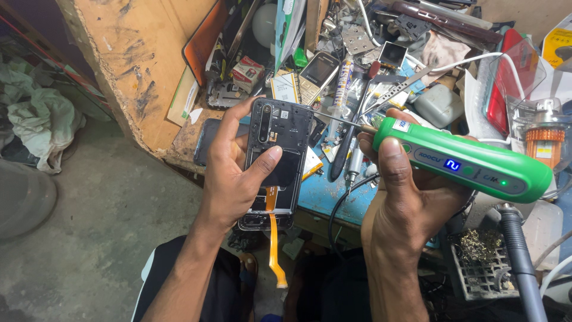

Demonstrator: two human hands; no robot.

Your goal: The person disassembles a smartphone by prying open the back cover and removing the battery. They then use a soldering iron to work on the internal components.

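My left hand [238,173] grips an opened black smartphone [279,156] with its back cover off, thumb pressed across its middle. An orange flex cable [274,244] dangles from the phone's lower end. My right hand [402,191] is wrapped around a green electric screwdriver [465,161] with a lit blue display. Its thin metal bit [333,118] points left and touches the phone's upper right edge.
Behind the hands a blue workbench [325,197] is cluttered with an old keypad phone [317,71], a syringe [341,89], tweezers, circuit parts and a red phone case [512,77]. A wooden board [137,65] leans at left. Cloth [42,119] lies on the concrete floor.
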